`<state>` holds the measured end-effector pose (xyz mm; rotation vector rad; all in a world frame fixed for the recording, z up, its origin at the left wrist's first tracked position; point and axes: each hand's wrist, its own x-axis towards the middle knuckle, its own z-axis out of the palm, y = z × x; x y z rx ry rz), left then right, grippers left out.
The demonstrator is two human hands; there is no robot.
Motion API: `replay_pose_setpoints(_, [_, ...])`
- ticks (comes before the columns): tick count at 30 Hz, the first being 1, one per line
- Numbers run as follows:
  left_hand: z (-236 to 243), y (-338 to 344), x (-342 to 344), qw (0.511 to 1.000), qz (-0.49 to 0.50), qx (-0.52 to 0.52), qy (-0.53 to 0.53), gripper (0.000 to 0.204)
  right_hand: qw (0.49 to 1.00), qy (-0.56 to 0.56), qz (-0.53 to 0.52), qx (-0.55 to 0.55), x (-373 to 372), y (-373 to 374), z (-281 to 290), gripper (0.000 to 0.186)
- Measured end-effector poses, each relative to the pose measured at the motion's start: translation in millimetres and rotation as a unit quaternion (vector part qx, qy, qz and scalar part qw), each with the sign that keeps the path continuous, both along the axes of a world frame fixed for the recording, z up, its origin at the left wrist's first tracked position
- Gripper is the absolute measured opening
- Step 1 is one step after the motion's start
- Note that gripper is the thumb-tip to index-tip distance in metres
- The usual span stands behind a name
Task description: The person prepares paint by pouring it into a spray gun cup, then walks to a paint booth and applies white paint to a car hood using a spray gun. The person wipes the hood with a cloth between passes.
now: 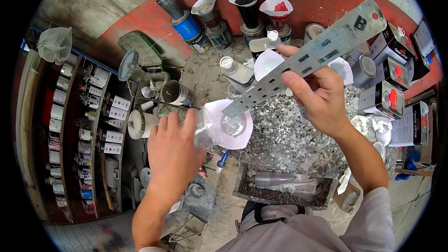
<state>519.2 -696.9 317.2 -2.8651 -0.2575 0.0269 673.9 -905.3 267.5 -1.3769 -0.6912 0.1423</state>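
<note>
My left hand (pixel 170 154) is closed around a clear plastic cup (pixel 208 128), which is tipped on its side with its mouth toward a white paper strainer (pixel 242 141). Clear liquid or clear plastic shows in the strainer's middle; I cannot tell which. My right hand (pixel 322 95) grips a long, flat metal mixing stick (pixel 298 61) with rows of slots, thumb on its face and fingers behind. The stick slants down to the left, its lower tip over the strainer near the cup's mouth. Behind the stick sits another white paper cone (pixel 267 61).
Several cans topped with paper cones, one a blue can (pixel 188 27), line the bench's far side. A white-capped bottle (pixel 238 72) stands nearer. Rectangular red-capped tins (pixel 382 100) crowd the right. An open drawer (pixel 242 191) holds stacked cups. Shelves (pixel 95 135) of containers stand left.
</note>
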Motion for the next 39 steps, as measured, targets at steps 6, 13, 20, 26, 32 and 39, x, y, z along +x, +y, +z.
replay_pose_setpoints(6, [-10,13,-16,0.943,0.157,-0.288,-0.055,0.062,0.995,0.068,-0.060,0.027,-3,2,-17,0.036])
replay_pose_setpoints(13, [-86,-14,-76,0.548,0.164,-0.802,-0.171,0.086,0.941,0.273,-0.172,0.105,3,-6,-50,0.040])
replay_pose_setpoints(20, [-204,-103,-72,0.635,0.081,-0.766,-0.058,0.085,0.932,0.301,-0.153,0.130,16,-89,-46,0.039])
replay_pose_setpoints(26, [-257,-132,-1,0.670,0.054,-0.734,-0.096,0.082,0.963,0.087,-0.173,-0.186,-8,-139,-38,0.035])
replay_pose_setpoints(32, [-278,-167,53,0.685,0.023,-0.714,-0.143,0.078,0.928,-0.024,-0.073,-0.366,-7,-119,-77,0.022])
replay_pose_setpoints(39, [-296,-175,65,0.729,0.034,-0.664,-0.164,0.080,0.934,0.016,-0.095,-0.344,20,-111,-109,0.021])
